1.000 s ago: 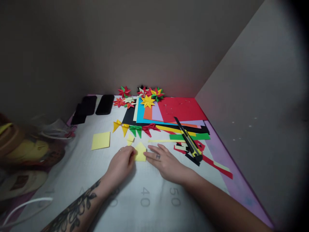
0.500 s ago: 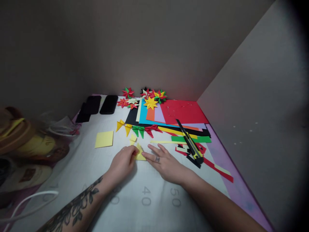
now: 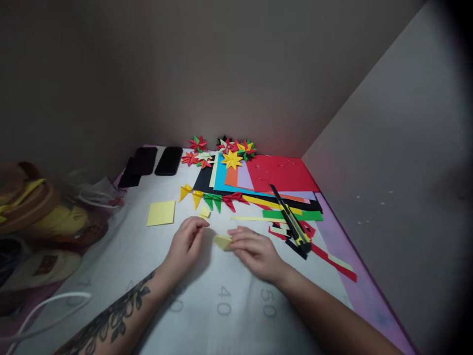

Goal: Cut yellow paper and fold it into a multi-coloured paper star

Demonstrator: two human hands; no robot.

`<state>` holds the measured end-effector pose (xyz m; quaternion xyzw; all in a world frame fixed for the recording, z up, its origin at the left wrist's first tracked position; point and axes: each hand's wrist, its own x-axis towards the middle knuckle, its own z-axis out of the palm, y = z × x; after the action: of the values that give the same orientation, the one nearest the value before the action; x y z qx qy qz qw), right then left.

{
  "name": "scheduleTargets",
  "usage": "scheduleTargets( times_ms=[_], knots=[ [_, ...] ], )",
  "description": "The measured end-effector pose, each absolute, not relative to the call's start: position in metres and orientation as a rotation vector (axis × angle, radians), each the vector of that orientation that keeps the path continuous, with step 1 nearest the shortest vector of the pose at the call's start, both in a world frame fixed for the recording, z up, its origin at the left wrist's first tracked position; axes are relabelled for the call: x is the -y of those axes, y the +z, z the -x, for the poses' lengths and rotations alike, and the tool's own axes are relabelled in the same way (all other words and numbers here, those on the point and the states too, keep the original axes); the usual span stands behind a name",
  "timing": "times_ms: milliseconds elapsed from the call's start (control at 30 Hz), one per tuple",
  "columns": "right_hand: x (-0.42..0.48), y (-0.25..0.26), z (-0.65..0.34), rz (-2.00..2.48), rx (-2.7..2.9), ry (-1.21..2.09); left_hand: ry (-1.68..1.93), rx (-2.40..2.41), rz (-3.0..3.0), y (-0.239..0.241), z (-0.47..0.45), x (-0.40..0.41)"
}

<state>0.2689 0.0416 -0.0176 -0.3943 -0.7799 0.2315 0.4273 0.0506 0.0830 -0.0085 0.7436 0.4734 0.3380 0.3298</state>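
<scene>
My right hand [image 3: 254,249] is curled on a small folded pale-yellow paper piece [image 3: 222,241] lying on the white cutting mat [image 3: 207,315]; its fingertips pinch the piece's right side. Just left of the paper hovers my left hand [image 3: 186,244], fingers bent and loosely together, holding nothing I can see. A tiny yellow folded scrap [image 3: 204,212] lies just beyond the left hand, and a flat yellow square [image 3: 161,213] sits further left.
Folded yellow, green and red points [image 3: 210,198] lie in a row before a stack of coloured sheets [image 3: 266,180]. Finished paper stars [image 3: 231,159] sit at the back. A yellow-black utility knife [image 3: 290,217] rests among paper strips on the right. Two dark phones [image 3: 155,161] and bags [image 3: 44,222] are left.
The yellow piece was folded smaller and shifted right under my right hand, whose flat fingers have curled onto it. My left hand let go and drew back slightly.
</scene>
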Motion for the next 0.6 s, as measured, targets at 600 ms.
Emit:
scheduleTargets(
  times_ms=[600],
  knots=[
    [-0.040,-0.019,-0.256,1.276,1.485,0.987,0.724,-1.164,-1.426,-0.008,-0.067,-0.073]
  ],
)
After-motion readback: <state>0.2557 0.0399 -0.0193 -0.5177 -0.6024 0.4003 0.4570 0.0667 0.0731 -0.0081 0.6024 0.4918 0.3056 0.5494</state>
